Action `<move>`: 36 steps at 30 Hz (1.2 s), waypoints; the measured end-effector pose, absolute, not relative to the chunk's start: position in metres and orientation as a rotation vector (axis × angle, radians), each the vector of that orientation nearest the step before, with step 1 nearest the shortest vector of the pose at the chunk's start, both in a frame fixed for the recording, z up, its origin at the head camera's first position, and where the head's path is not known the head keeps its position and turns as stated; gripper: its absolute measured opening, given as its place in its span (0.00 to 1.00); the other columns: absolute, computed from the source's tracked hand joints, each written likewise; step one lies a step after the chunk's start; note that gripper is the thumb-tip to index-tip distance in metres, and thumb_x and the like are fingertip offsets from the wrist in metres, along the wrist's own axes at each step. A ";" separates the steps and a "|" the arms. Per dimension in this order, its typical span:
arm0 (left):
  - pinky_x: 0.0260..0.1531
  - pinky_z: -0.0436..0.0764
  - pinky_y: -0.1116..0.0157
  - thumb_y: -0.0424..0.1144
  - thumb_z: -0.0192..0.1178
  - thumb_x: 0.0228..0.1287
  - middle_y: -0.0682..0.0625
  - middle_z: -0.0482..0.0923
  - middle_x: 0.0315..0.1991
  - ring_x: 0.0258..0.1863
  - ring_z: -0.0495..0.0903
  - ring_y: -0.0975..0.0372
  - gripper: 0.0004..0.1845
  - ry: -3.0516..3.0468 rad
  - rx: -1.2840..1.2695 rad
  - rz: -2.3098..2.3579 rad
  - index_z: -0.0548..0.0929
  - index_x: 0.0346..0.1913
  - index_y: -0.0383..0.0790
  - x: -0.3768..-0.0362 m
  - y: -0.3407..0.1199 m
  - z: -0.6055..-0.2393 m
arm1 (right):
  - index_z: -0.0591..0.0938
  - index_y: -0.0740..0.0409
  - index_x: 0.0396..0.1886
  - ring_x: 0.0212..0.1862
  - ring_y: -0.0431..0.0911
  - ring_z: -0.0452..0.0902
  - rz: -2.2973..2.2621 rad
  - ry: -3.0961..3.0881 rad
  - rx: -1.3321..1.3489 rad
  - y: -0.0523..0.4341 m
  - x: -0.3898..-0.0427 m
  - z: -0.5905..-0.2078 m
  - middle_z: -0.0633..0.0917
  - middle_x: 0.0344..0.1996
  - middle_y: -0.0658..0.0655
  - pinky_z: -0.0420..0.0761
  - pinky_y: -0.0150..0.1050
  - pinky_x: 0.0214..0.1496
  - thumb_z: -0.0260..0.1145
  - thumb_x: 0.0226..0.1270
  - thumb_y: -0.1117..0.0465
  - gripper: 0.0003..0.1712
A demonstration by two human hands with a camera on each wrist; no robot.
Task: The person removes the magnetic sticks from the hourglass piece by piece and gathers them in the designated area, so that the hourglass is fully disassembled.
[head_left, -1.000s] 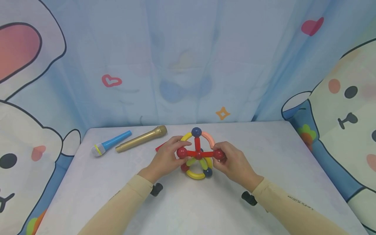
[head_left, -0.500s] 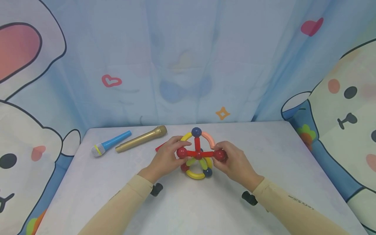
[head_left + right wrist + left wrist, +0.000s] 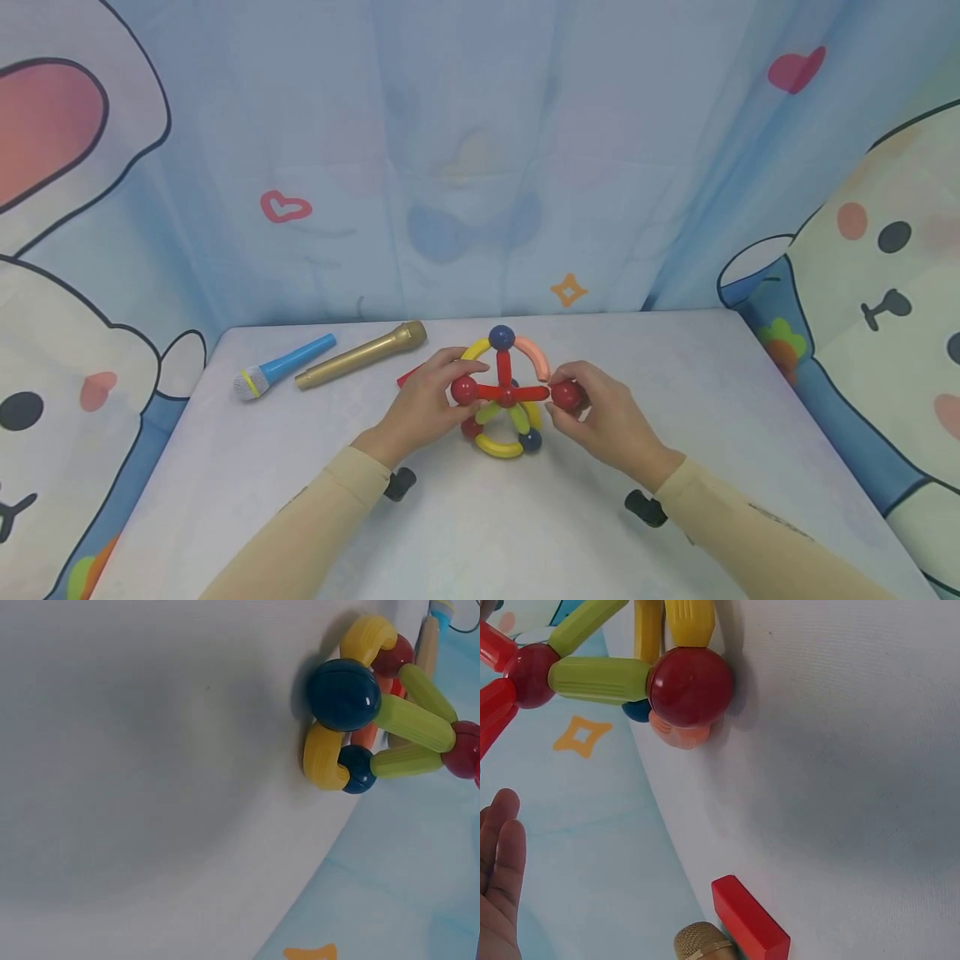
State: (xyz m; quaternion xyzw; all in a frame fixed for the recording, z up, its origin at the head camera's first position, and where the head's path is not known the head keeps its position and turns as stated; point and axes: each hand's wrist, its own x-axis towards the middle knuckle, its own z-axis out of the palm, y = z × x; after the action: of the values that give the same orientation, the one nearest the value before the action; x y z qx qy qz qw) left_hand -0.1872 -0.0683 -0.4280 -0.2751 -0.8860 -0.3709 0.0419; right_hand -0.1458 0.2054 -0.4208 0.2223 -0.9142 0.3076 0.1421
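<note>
Judging this removal, I pinch the 3-o'clock ball [image 3: 566, 396], right hand [image 3: 609, 423]; left hand [image 3: 422, 407] grips the 9-o'clock ball [image 3: 463, 389] — next: brace the frame [image 3: 507, 396].

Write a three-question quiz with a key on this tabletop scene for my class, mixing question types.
1. True or false: in the head view, the blue microphone lies left of the gold microphone.

2. In the head view, what colour is the uppermost ball of the stick-and-ball structure?
A) Yellow
B) Dark blue
C) Green

3. Short answer: what does the right hand hold?

Key: 1. True. 2. B. 3. A red ball.
</note>
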 end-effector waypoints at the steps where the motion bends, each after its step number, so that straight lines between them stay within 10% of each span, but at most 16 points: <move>1: 0.49 0.81 0.61 0.38 0.76 0.56 0.49 0.70 0.65 0.64 0.72 0.56 0.27 -2.710 -0.843 -1.136 0.81 0.60 0.52 -0.187 -0.068 -0.428 | 0.73 0.52 0.52 0.39 0.39 0.80 0.894 -2.639 0.636 0.208 -0.145 -0.421 0.81 0.43 0.49 0.84 0.34 0.38 0.79 0.54 0.65 0.29; 36: 0.50 0.80 0.62 0.37 0.76 0.55 0.50 0.71 0.64 0.63 0.72 0.57 0.27 -2.681 -0.856 -1.135 0.82 0.59 0.50 -0.187 -0.068 -0.428 | 0.75 0.57 0.64 0.51 0.54 0.76 0.791 -3.185 0.222 0.296 -0.175 -0.480 0.80 0.57 0.61 0.79 0.54 0.54 0.75 0.61 0.60 0.32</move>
State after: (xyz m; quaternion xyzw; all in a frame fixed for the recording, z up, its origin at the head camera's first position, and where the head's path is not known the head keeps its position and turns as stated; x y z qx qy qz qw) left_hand -0.1868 -0.0681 -0.4279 -0.2815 -0.8823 -0.3734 0.0534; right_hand -0.1754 0.2964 -0.4797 0.0673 -0.9657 0.2398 -0.0737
